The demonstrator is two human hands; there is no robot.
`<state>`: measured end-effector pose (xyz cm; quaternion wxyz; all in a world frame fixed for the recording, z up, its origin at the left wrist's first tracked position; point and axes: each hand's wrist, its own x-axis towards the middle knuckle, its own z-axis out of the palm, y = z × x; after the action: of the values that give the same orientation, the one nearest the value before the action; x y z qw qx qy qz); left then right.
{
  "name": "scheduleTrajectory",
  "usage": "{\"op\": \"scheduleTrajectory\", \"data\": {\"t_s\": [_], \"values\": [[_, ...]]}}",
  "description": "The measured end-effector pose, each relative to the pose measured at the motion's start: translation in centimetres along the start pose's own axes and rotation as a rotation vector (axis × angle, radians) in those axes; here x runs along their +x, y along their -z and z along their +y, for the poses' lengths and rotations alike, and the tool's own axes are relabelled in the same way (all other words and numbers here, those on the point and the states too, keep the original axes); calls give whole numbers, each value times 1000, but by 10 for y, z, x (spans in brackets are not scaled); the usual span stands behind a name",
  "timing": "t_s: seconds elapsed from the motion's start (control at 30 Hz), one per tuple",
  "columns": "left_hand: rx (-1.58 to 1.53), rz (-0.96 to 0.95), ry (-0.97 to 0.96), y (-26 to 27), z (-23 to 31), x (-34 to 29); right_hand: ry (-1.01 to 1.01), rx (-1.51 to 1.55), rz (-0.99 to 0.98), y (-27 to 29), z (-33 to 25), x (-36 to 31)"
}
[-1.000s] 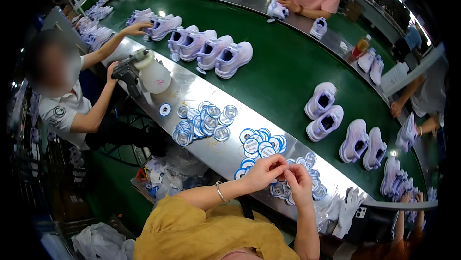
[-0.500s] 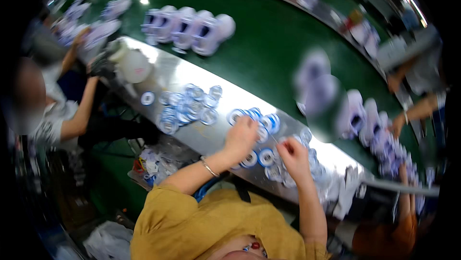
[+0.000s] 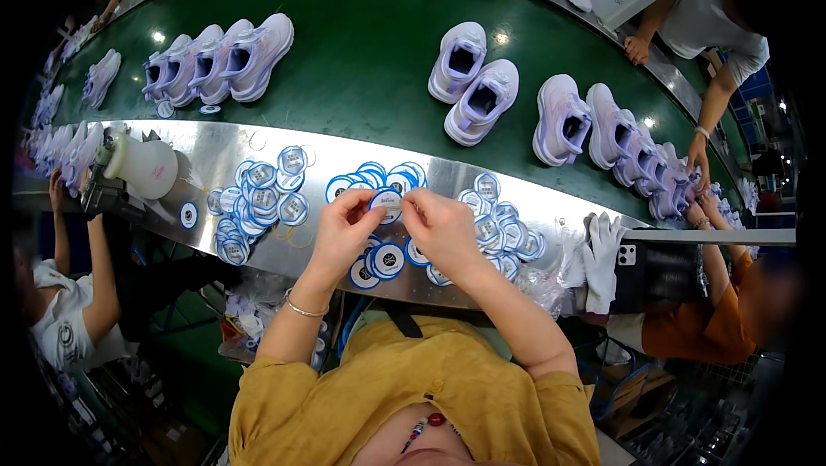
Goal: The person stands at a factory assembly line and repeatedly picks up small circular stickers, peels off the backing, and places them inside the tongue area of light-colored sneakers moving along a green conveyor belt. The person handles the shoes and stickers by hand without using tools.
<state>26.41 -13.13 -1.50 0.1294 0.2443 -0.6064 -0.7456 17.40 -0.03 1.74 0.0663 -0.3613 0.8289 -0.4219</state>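
Between my two hands is a round hang tag (image 3: 388, 203), white with a blue rim, above the metal table edge. My left hand (image 3: 342, 232) is closed, thumb and fingertips pinching the tag's left side. At its right side my right hand (image 3: 442, 232) is closed too, fingertips pressed together; any string in them is too small to see. Similar tags lie around: a fanned group (image 3: 376, 176) just beyond my hands, dark-centred ones (image 3: 387, 260) below them, one heap (image 3: 249, 208) to the left and another (image 3: 509, 235) to the right, partly behind my right hand.
Pale lilac sneakers stand on the green belt (image 3: 361, 53): a row (image 3: 249, 57) at left, a pair (image 3: 473, 83) ahead, a line (image 3: 615, 135) at right. A white jug (image 3: 146, 165) stands left. White gloves (image 3: 600, 259) and a phone (image 3: 626, 266) lie right. Co-workers reach in at both sides.
My hands were apart and have come together at the round tag. The view has turned and steadied, so the belt, shoes and tag heaps appear shifted.
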Motion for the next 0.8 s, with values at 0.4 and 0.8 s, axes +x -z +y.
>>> {"op": "scheduleTrajectory", "data": {"t_s": [0.4, 0.8], "values": [[117, 6, -86, -1, 4, 8, 88, -118, 38, -1, 2, 15], [-210, -154, -28, -16, 18, 60, 149, 34, 63, 8, 17, 40]]}}
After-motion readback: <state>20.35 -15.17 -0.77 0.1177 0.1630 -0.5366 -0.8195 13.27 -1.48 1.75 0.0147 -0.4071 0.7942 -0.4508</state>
